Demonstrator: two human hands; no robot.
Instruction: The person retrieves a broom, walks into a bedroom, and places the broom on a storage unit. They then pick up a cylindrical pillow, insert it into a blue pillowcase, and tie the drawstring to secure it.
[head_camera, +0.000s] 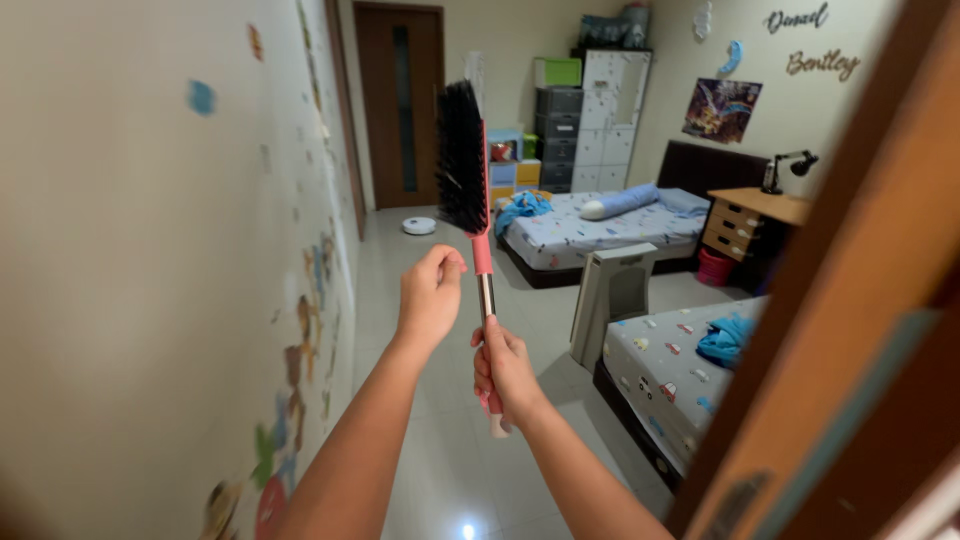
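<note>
— What stands around the brush?
— Left of the brush (465, 165) runs a wall (150, 260) dotted with stickers. Right of it lie two beds: the far bed (600, 225) behind it, the near bed (670, 375) below and right. A door (400, 105) shows just left of the bristles.
— And the hands?
— The right hand (503, 370) is wrapped tight round the brush's pink handle, holding it upright, bristles up. The left hand (432, 295) is loosely curled just left of the handle, thumb touching the handle's pink neck.
</note>
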